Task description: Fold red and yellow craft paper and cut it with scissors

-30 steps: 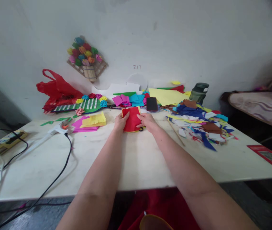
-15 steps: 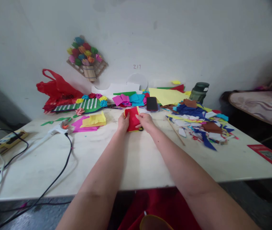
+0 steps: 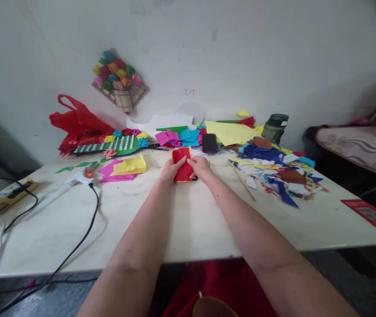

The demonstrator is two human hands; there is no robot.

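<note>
Between my two hands is a small red paper piece with yellow showing along its edges, held just above the table or resting on it; I cannot tell which. My left hand grips its left side, thumb lying across the red face. My right hand is closed on the right side, its thumb close to the left thumb. A small dark loop pokes out beneath the right fingers; its kind is not clear. The fingers under the paper are hidden.
Yellow paper on pink sheets lies left, beside a white plug adapter with cables. A phone and pale yellow sheet are behind. Right are a thin stick, paper scraps and a green bottle.
My left thumb has slid inward from the left edge across the red paper, towards the right thumb. Both hands still hold the paper in about the same place.
</note>
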